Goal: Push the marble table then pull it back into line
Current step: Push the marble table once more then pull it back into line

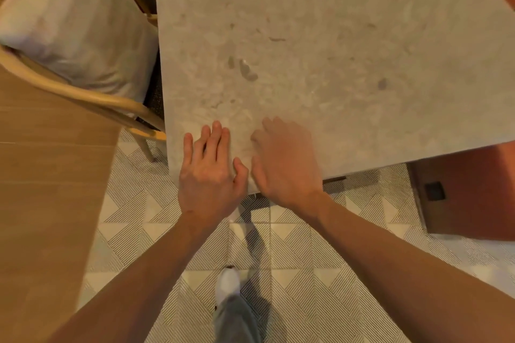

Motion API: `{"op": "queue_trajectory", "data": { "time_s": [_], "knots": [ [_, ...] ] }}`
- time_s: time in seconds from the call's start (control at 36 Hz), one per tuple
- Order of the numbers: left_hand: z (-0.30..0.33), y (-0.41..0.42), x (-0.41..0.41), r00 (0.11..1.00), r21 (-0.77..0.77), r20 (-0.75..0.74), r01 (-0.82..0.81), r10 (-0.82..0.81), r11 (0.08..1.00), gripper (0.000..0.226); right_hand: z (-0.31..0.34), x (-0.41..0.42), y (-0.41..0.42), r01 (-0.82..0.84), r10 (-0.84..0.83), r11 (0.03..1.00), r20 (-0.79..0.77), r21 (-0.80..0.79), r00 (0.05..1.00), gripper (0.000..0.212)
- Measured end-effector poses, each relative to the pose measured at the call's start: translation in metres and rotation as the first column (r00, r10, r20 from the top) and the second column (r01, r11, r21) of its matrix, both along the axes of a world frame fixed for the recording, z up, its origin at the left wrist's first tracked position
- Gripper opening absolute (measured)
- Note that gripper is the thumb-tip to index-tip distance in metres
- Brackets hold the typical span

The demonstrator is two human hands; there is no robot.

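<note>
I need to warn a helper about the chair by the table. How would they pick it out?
Start at the square beige marble table under both hands. Just off its left edge stands a light bentwood chair with a pale cushion. Its curved wooden rail sets it apart from the orange seating on the right.

Marble tables: 1 (320,44)
Hands: 2, left hand (211,172), right hand (284,161)
Bentwood chairs: 1 (92,97)
Chair cushions: 1 (75,28)
White shoes: 1 (228,284)
Wooden tabletops: 1 (41,203)
</note>
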State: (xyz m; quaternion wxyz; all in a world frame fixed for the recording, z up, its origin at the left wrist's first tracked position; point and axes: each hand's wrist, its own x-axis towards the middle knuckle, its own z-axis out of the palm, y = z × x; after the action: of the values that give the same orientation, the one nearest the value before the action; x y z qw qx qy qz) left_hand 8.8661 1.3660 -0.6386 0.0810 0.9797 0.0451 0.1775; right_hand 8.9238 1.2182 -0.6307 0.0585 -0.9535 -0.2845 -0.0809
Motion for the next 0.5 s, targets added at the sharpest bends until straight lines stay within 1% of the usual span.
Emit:
{"op": "queue_trajectory", "data": {
  "time_s": [0.11, 0.33, 0.5],
  "knots": [
    [-0.002, 0.016, 0.014, 1.0, -0.003, 0.022, 0.018, -0.018, 1.0, 0.052, -0.001, 0.01, 0.015, 0.025, -0.025, 1.0, -0.017, 0.004, 1.0, 0.038],
    [-0.001, 0.046, 0.044, 0.998, 0.002, 0.027, 0.061, -0.061, 0.998, 0.053, -0.001, 0.032, 0.044, 0.079, -0.079, 0.997, -0.002, 0.0, 0.997, 0.04],
    [-0.002, 0.061, 0.062, 0.992, 0.008, 0.092, 0.092, -0.092, 0.996, 0.051, 0.002, 0.045, 0.057, 0.107, -0.108, 0.994, -0.017, -0.023, 0.994, 0.042]
  ]
}}
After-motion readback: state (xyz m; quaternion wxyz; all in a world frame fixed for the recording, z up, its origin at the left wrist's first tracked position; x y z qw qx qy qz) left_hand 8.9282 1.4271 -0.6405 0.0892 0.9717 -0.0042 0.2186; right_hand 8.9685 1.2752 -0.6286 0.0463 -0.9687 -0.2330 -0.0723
